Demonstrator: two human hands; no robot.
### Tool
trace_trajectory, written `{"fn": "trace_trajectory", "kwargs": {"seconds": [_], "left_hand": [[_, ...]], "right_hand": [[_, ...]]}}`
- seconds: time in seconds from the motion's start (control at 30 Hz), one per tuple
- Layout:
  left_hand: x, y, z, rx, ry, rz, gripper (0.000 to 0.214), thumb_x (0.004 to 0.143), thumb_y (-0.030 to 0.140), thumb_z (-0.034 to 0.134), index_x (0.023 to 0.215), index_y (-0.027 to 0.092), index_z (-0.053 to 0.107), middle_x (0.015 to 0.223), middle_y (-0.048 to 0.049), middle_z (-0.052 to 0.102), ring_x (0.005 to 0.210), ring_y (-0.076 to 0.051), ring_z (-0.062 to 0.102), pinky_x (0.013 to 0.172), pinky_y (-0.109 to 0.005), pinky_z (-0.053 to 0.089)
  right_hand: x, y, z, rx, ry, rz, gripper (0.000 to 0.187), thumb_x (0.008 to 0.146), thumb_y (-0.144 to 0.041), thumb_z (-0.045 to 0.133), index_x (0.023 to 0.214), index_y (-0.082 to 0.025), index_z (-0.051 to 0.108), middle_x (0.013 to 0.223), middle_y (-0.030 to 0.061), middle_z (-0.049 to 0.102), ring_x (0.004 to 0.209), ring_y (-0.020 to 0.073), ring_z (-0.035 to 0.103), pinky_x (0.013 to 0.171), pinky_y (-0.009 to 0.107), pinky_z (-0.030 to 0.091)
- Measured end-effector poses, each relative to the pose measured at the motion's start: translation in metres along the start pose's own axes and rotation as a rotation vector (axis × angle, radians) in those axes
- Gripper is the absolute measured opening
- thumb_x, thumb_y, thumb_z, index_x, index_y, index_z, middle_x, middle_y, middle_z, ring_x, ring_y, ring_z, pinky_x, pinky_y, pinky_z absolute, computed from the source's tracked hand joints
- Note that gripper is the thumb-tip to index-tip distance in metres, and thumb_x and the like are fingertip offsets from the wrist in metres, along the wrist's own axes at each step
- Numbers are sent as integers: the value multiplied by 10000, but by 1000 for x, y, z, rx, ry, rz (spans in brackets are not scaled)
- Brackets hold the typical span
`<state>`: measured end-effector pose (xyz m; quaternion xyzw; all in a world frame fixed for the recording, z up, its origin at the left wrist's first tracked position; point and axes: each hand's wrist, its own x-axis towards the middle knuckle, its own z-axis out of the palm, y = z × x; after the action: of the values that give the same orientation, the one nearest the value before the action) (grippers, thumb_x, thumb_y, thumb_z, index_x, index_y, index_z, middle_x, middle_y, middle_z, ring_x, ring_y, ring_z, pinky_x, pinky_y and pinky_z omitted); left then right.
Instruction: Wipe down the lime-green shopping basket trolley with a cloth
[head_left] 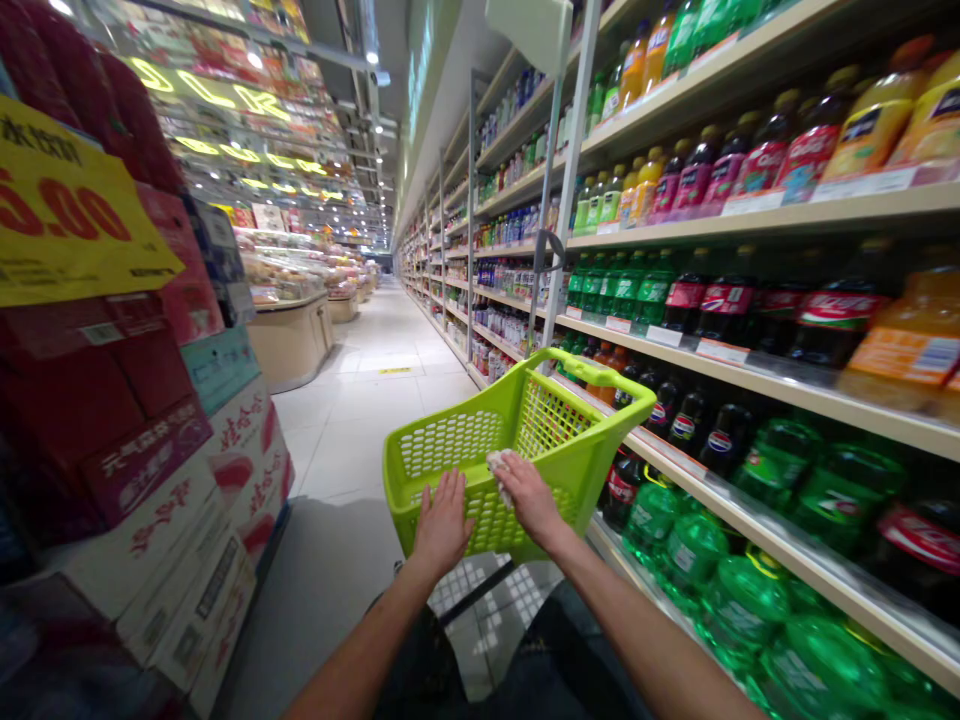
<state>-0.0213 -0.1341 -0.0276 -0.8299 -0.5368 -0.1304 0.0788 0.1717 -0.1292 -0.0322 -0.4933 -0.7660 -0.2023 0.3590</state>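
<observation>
A lime-green plastic shopping basket (450,440) is tipped up in front of me in a supermarket aisle, its open side facing away. My left hand (442,525) lies flat on its near wall with the fingers stretched out. Beside it, my right hand (529,495) presses a small white cloth (496,465) against the same wall, fingers bent over the cloth. The basket's far rim rests close to the drinks shelf on the right.
Shelves of bottled soft drinks (720,300) line the right side, from floor to above head height. Stacked red and white cartons (172,480) with a yellow price sign (67,210) stand on the left. The tiled aisle floor (375,380) runs ahead to display counters (292,335).
</observation>
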Motion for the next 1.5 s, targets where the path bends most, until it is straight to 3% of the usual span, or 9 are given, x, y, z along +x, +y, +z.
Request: {"fn": "trace_trajectory", "kwargs": {"seconds": [0.17, 0.37, 0.53, 0.63, 0.87, 1.07, 1.27, 1.33, 1.5], "left_hand": [[-5, -14, 3, 5, 52, -65, 602, 788, 279, 402, 1346, 111, 251, 1430, -90, 243, 1317, -229, 201, 1060, -461, 184], [-4, -19, -3, -39, 30, -80, 577, 787, 252, 399, 1330, 95, 281, 1420, -95, 271, 1305, -233, 232, 1051, -465, 203], [-10, -41, -9, -54, 11, -116, 531, 785, 220, 411, 1296, 99, 334, 1330, -123, 421, 1221, -237, 366, 1023, -435, 246], [-14, -47, -11, -44, 29, -115, 499, 781, 221, 426, 1266, 117, 375, 1185, -109, 543, 1110, -227, 461, 986, -391, 289], [-17, -44, -12, -15, 50, -134, 494, 779, 240, 437, 1250, 99, 387, 1088, -111, 563, 1016, -235, 483, 940, -368, 304], [-10, -26, -13, -6, 27, -178, 529, 769, 252, 455, 1263, 81, 371, 1057, -122, 562, 1001, -254, 477, 916, -381, 313], [-3, -4, -13, -54, 4, -158, 582, 762, 255, 461, 1287, 40, 332, 1117, -153, 542, 1051, -269, 470, 931, -381, 317], [-2, -8, -13, -108, -31, -94, 578, 766, 258, 455, 1291, 52, 327, 1186, -145, 517, 1098, -249, 455, 955, -353, 311], [-4, -33, -16, -136, -87, -67, 473, 787, 265, 432, 1241, 135, 393, 1280, -111, 476, 1203, -227, 393, 1039, -444, 203]], "right_hand": [[0, 25, -11, -26, 91, 211, 440, 730, 3, 402, 1092, -169, 585, 1218, 121, 530, 1200, 211, 410, 979, 441, 350], [-2, -13, 12, 77, -8, -16, 378, 764, -48, 436, 1067, -204, 599, 1219, 92, 537, 1198, 187, 414, 972, 403, 366], [-4, 21, -9, -44, 11, 186, 445, 740, -9, 408, 1109, -188, 579, 1242, 118, 512, 1195, 214, 417, 962, 429, 360], [-4, 32, -9, -56, 10, 198, 455, 737, -6, 398, 1123, -172, 572, 1255, 121, 500, 1210, 211, 398, 973, 411, 354], [5, 28, 6, -59, -24, 178, 458, 756, -12, 380, 1152, -166, 550, 1275, 123, 482, 1232, 206, 371, 990, 414, 332], [30, 29, 4, -55, -126, 297, 437, 748, 3, 385, 1114, -140, 575, 1259, 156, 489, 1215, 235, 394, 984, 457, 326], [30, -16, 32, 162, -168, 62, 410, 741, -22, 442, 1098, -162, 587, 1236, 123, 519, 1217, 201, 394, 1013, 409, 316], [29, -17, 31, 186, -192, 44, 409, 747, -35, 449, 1110, -172, 580, 1244, 118, 513, 1216, 202, 395, 1004, 411, 324], [30, 10, 13, 110, -239, 264, 471, 712, 14, 429, 1108, -195, 579, 1267, 122, 490, 1204, 215, 412, 983, 454, 329]]}}
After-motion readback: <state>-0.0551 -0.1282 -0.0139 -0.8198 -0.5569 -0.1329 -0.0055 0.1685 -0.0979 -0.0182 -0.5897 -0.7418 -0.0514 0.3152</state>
